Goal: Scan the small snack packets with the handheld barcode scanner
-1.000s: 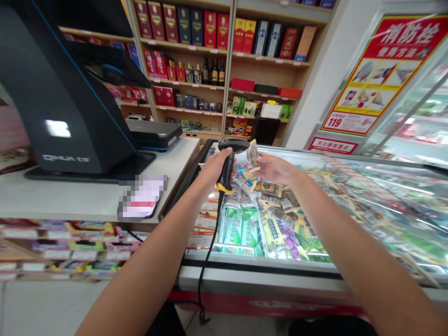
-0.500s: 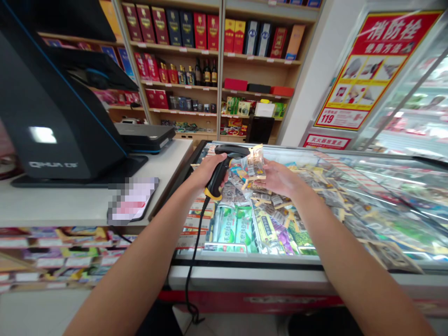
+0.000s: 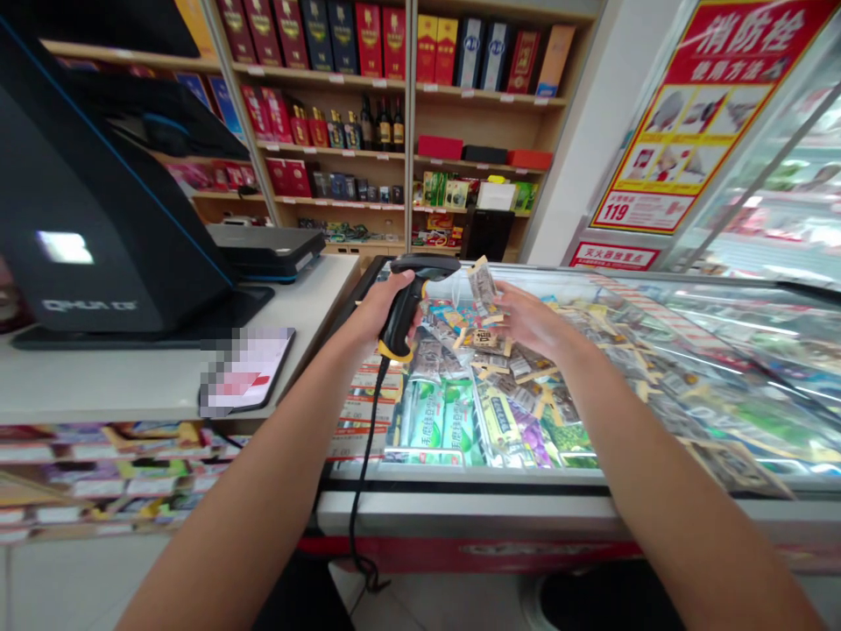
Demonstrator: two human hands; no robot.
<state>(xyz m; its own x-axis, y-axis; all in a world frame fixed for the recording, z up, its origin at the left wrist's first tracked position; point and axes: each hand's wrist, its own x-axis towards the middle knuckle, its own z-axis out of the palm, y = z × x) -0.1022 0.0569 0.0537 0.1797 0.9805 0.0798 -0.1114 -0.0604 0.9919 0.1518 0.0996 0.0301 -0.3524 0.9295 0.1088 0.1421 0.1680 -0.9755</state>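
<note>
My left hand [image 3: 379,308] is wrapped around the grip of a black and yellow barcode scanner [image 3: 399,317], whose head points to the right. From its base a black cable hangs down past the freezer's front. My right hand [image 3: 531,324] pinches a small snack packet [image 3: 483,287], tilted, just off the scanner's nose and apart from it. Below and around that hand, many similar brown and cream packets [image 3: 519,390] lie strewn over the glass top of the chest freezer [image 3: 499,506].
Left of the freezer stands a counter [image 3: 312,302] bearing a dark checkout terminal [image 3: 111,219], a flat black device [image 3: 263,250] and a phone [image 3: 263,372]. Green ice-cream packs [image 3: 440,421] show inside the freezer. Behind are shelves of boxes and bottles [image 3: 381,127].
The packet in my right hand has tipped, its top leaning left. Its gap to the scanner has widened a little. Both hands keep their hold.
</note>
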